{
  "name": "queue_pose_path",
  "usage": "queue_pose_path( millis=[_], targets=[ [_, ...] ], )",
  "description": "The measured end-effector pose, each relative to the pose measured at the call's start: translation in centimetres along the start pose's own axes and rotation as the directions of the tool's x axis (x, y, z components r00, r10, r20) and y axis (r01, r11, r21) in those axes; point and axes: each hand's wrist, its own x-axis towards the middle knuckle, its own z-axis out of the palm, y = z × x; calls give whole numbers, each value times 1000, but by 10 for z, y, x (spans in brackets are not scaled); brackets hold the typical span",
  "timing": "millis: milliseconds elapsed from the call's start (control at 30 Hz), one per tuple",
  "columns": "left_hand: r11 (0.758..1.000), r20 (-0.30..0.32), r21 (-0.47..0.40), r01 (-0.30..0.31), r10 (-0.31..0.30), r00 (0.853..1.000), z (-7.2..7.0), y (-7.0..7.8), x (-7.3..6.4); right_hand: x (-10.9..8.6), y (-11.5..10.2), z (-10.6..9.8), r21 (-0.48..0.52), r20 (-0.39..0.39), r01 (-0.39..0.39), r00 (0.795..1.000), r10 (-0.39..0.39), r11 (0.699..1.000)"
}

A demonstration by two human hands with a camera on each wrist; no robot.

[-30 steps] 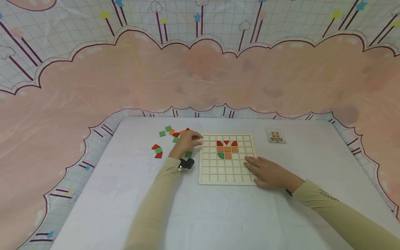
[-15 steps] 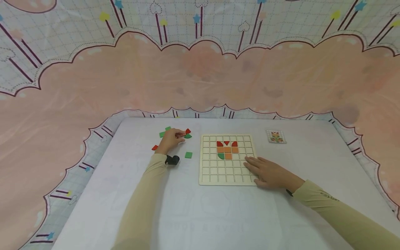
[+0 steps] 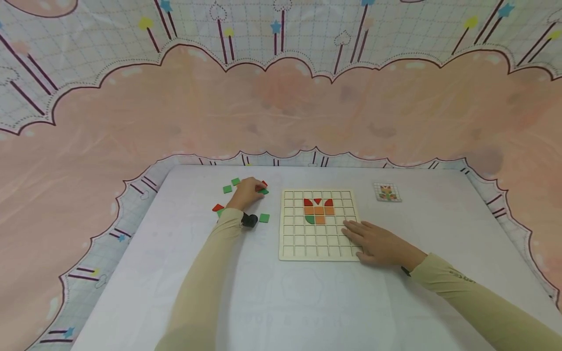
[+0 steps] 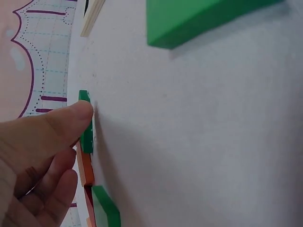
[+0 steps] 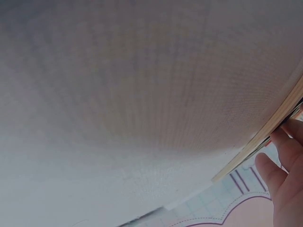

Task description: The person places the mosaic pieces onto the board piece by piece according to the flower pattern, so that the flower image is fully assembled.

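Note:
In the head view my left hand [image 3: 246, 193] reaches among loose coloured tiles left of the board. Its fingertips are at a small green tile [image 3: 264, 191] with a curved edge, beside a red tile [image 3: 264, 184]. In the left wrist view the thumb presses on that green tile [image 4: 86, 137], the other fingers curled behind it and the index finger hidden. My right hand [image 3: 383, 244] lies flat with its fingers on the right edge of the wooden grid board [image 3: 307, 243]. Red, orange and green tiles [image 3: 319, 210] form a pattern in the board's upper middle.
A small pattern card [image 3: 387, 192] lies on the white table right of the board. Left of the board are a green square tile [image 3: 264, 218], two more green tiles [image 3: 227, 189] and a red tile [image 3: 218, 207]. A patterned cloth [image 3: 281, 107] hangs behind.
My left hand moved left from the board's edge to the loose tiles, then slightly right to the green tile with the curved edge. The right hand stays in place on the board.

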Motion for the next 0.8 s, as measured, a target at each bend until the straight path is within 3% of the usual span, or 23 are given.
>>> queue_pose_path(
  millis=[367, 800],
  targets=[
    [998, 25, -51, 38, -36, 999, 1, -3, -7, 0, 1, 2, -17, -7, -2, 1000, 2, 1000],
    [991, 31, -129, 25, -21, 999, 5, -12, -22, 1, 0, 3, -23, -4, -1, 1000, 1, 1000]
  ],
)
